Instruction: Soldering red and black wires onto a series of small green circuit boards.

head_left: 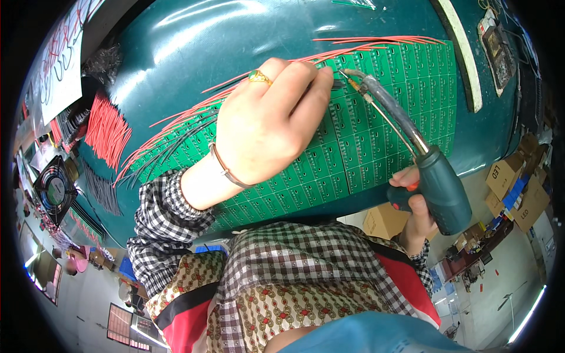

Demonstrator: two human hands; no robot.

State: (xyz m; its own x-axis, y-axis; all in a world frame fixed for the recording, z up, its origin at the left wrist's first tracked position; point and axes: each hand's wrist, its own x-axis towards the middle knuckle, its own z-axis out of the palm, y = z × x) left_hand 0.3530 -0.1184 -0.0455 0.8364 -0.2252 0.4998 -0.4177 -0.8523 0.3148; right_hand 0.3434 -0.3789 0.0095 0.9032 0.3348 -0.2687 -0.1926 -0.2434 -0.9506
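Note:
My left hand [265, 120] reaches over a wide green sheet of circuit boards [306, 176], thumb and fingers pinched on what looks like a thin wire, mostly hidden by the fingertips. In my right hand [416, 203] is a dark green soldering gun [442, 188] with a red trigger, its fingers wrapped around the handle. The gun's tip meets the boards' far part, close beside my left fingertips. Red wires [182, 120] and black wires [187, 136] run out over the sheet's left and far edges.
Bundles of red wires [107, 130] and dark wires [101, 187] lie at the left of the green tabletop, near a small black fan [55, 187]. A pale strip [462, 56] and a worn holder [497, 50] lie at the far right. Cardboard boxes [521, 188] stand beyond.

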